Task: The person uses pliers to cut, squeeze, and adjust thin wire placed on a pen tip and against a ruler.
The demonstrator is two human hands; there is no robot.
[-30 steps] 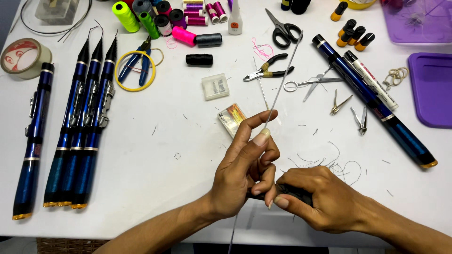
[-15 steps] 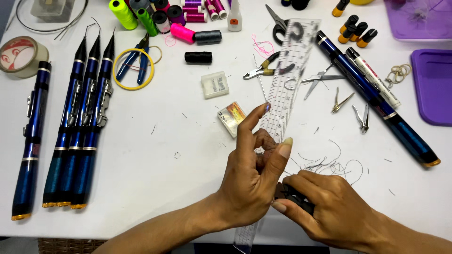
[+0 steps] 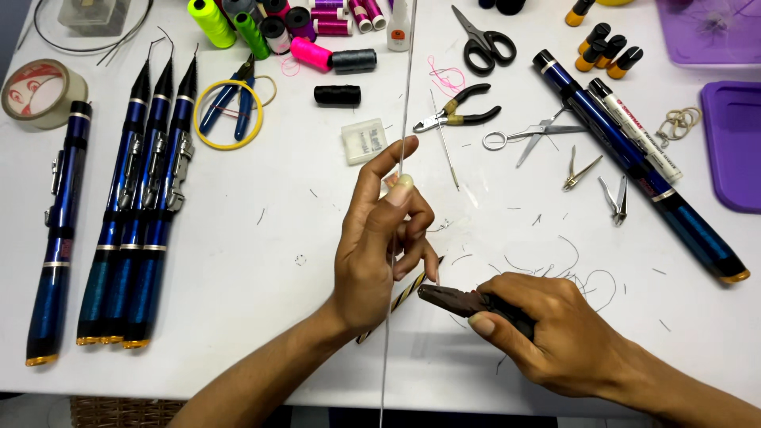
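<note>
Here we hold a thin pale rod upright-looking across the view, pinched between the thumb and forefinger of our left hand; it runs from the top edge, past the fingertips, and down to the bottom edge of the picture. The other fingers of that hand curl loosely inward. Our right hand is closed around a dark brown tool, whose tip points left and lies just beside the left hand's lower fingers; whether it touches the rod we cannot tell. Beneath the left hand a short striped gold-and-dark stick lies slanted on the white table.

On the left, three blue telescopic rods lie side by side, touching, with a fourth blue rod a little apart. Near them sit a roll of tape and blue-handled pliers lying across a yellow ring. Along the top stand thread spools in green, yellow, pink and black. Right of the thin rod we see black-handled pliers, black scissors, small silver scissors, and a long blue tube lying slantwise. Thread clippings are scattered around the right hand.
</note>
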